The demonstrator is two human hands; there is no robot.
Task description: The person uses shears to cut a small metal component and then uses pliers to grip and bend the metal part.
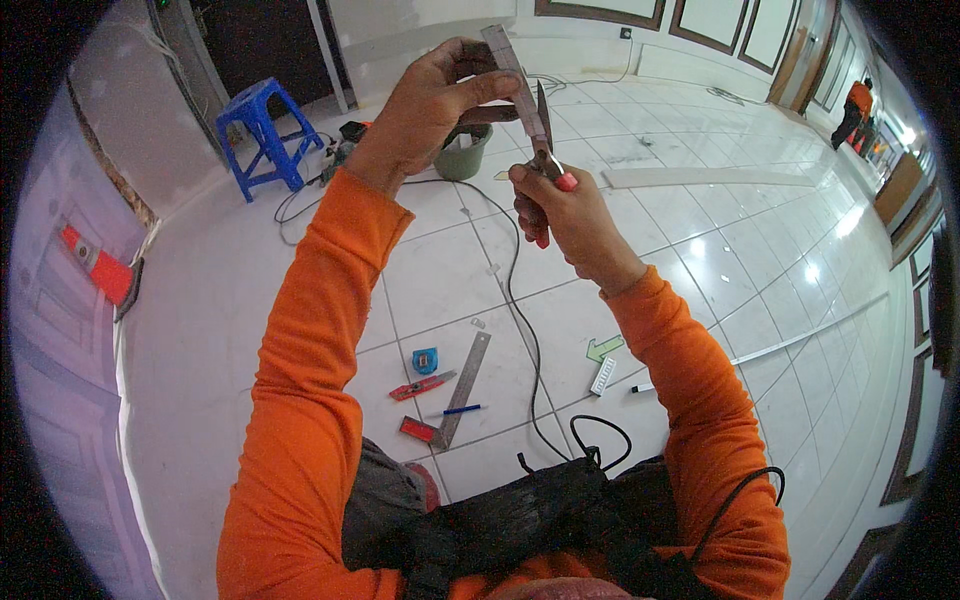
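Observation:
Raised at arm's length, my left hand [440, 105] is closed on a narrow grey strip [512, 80], thumb on one side and fingers behind. My right hand [565, 210] grips a pair of snips [543, 150] with red handles. The blades point up and meet the strip's lower end; whether they bite into it I cannot tell. On the floor below lie a try square [467, 385] with a red stock, a blue pen [462, 409] across its blade, a red utility knife [422, 386] and a blue tape measure [425, 360].
A black cable [515, 290] runs over the white tiles. Near my right arm lie a green arrow [604, 348], a white slotted piece [602, 377] and a black-tipped pen [642, 388]. Beyond stand a blue stool [265, 125], bucket [462, 160], orange cone [100, 268], and a person [855, 110].

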